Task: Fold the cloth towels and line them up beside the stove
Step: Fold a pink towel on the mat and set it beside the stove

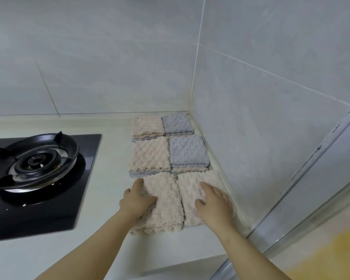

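The stove [32, 162] stood at the left, apart from the folded towels [150, 154]. The left hand [136, 200] gripped the edge of the near beige towel [166, 207]. The right hand [212, 203] lay flat, fingers straight, pressing the second beige towel [190, 188] beside the wall [271, 138]. Being soft and light, they would probably move best when held by the folded edges.

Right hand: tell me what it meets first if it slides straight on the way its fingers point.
Flat on the near-right beige towel, the right hand points away, slightly left. Sliding on, it would probably first meet the grey-topped stack just beyond that towel.
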